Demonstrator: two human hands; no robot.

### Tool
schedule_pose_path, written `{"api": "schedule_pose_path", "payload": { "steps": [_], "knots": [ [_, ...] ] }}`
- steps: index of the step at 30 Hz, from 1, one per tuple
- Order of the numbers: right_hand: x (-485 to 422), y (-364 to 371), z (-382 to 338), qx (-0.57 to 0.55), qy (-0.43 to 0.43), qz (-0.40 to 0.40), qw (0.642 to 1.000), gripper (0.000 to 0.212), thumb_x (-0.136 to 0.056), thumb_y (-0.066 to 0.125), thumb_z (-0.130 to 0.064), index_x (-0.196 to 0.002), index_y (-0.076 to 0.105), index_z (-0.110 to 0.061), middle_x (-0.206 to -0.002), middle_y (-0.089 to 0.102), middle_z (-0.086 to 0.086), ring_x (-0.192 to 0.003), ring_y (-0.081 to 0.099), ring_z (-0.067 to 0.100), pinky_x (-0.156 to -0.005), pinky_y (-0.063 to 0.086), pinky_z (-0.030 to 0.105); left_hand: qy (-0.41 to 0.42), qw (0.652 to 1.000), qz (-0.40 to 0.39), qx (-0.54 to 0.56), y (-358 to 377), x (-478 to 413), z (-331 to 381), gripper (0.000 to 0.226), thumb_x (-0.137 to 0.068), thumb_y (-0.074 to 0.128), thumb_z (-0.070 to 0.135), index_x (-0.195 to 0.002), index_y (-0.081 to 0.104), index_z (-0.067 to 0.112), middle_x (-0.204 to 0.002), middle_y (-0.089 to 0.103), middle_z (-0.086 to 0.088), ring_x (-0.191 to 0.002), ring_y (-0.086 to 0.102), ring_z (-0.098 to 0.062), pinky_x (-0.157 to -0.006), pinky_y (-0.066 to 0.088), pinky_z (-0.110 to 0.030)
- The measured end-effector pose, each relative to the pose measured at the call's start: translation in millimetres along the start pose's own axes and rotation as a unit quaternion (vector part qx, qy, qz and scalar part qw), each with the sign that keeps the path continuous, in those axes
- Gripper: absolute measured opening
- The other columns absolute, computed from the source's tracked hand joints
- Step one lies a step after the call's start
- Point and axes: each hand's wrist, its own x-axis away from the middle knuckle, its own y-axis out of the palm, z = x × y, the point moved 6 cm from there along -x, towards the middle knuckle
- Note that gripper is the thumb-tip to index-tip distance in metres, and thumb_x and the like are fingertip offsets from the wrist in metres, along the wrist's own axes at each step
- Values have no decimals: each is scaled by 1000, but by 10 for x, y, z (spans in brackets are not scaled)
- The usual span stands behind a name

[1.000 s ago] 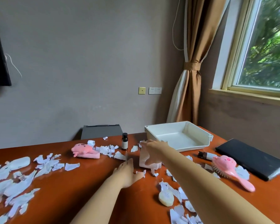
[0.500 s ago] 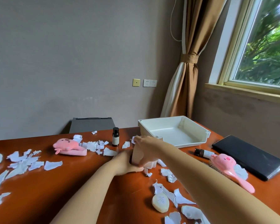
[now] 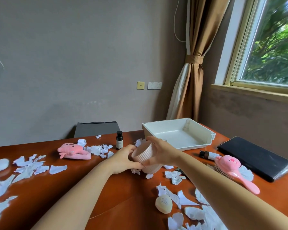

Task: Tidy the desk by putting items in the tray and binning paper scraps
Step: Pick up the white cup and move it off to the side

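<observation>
White paper scraps [image 3: 29, 166] litter the left of the red-brown desk [image 3: 60, 193], and more lie at the near right. A pink plush toy [image 3: 71, 151] lies among them, and a dark bottle [image 3: 119, 142] stands upright just past it.

At the centre, the left hand [image 3: 123, 160] curls its fingers round the near side of a ribbed pale-pink container [image 3: 144, 154]. The right hand [image 3: 163, 152] wraps it from the far side and top, so both hands grip it firmly. A second ago the container stood upright on the desk under the right hand alone, with the left hand flat beside it. Now it is tilted between the two hands. I cannot tell whether its lower edge touches the wood. I judge this to be the small bin for the scraps, being opened or readied, so no binning has begun.

The white tray [image 3: 204, 143] sits just behind the hands, with nothing in it. To its right a small bottle [image 3: 208, 154] lies on its side, then a pink hairbrush [image 3: 231, 168] and a black folder [image 3: 253, 156]. All of these are yet to be put away.

The dark bottle and the lying bottle carry labels, and a cream oval soap [image 3: 163, 204] in the foreground bears printed lines. None of it is legible.
</observation>
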Motion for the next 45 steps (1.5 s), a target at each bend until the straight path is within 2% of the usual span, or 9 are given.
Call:
{"api": "schedule_pose_path", "payload": {
  "steps": [3, 7, 14, 24, 29, 33, 37, 41, 45],
  "knots": [
    [37, 3, 57, -24, 6, -3, 1000, 91, -70, 80, -37, -143, 26, -26, -142, 41, -2, -123, 41, 16, -95, 44, 27, 9, 1000, 3, -26, -15, -13, 35, 73, -72, 76, 41, -134, 39, 28, -142, 46, 5, -129, 43, -14, -107, 38, -37],
    [104, -29, 122, -48, 6, 1, 999, 83, -70, 81, -32, -137, 32, -28, -138, 43, -2, -112, 39, 10, -94, 44, 29, 32, 996, 9, -77, 32, -29, 151, 65, -79, 71, 37, -133, 36, 27, -140, 44, 4, -125, 43, -13, -98, 42, -29],
    [140, -65, 259, -6, 24, 10, 1000, 87, -67, 82, -36, -137, 32, -26, -138, 44, 0, -121, 46, 17, -99, 47, 36, 49, 989, 8, -138, 119, -18, 291, 72, -77, 69, 46, -135, 29, 32, -142, 42, 4, -123, 46, -15, -98, 48, -37],
    [231, -89, 379, -9, 40, -13, 999, 89, -69, 82, -31, -139, 28, -25, -140, 42, 1, -124, 44, 17, -102, 45, 36, 50, 969, 17, -242, 216, -7, 417, 89, -78, 67, 53, -146, 17, 26, -156, 18, 4, -138, 31, -21, -106, 41, -42],
    [199, -91, 335, 47, 47, -58, 996, 92, -73, 77, -36, -145, 20, -28, -145, 38, 1, -129, 43, 21, -101, 46, 37, 39, 967, 24, -252, 221, 14, 452, 92, -75, 71, 50, -145, 18, 25, -152, 22, 3, -135, 35, -21, -104, 44, -41],
    [110, -75, 256, 106, 45, -73, 991, 84, -72, 72, -52, -141, 31, -26, -139, 49, -1, -121, 53, 23, -93, 53, 35, 43, 967, 20, -249, 244, 57, 431, 94, -74, 73, 48, -147, 17, 28, -151, 19, 5, -136, 33, -23, -109, 39, -42],
    [35, -17, 219, 128, 52, -75, 988, 76, -66, 70, -63, -129, 51, -25, -124, 62, -3, -107, 62, 21, -86, 57, 34, 34, 975, 31, -219, 237, 90, 376, 85, -78, 72, 42, -146, 23, 27, -148, 20, 5, -130, 38, -23, -106, 41, -38],
    [23, -4, 180, 143, 70, -83, 984, 76, -63, 70, -65, -128, 55, -28, -122, 64, -3, -105, 63, 20, -89, 56, 35, 27, 981, 35, -191, 190, 127, 374, 73, -81, 70, 37, -142, 31, 27, -147, 29, 2, -128, 41, -21, -105, 42, -38],
    [22, 13, 127, 156, 81, -67, 982, 70, -71, 71, -56, -130, 52, -23, -122, 64, 2, -104, 62, 21, -87, 56, 32, 42, 981, 111, -153, 78, 240, 332, 23, -90, 61, 24, -110, 51, 27, -107, 60, 1, -83, 57, -10, -73, 51, -24]
  ]
}}
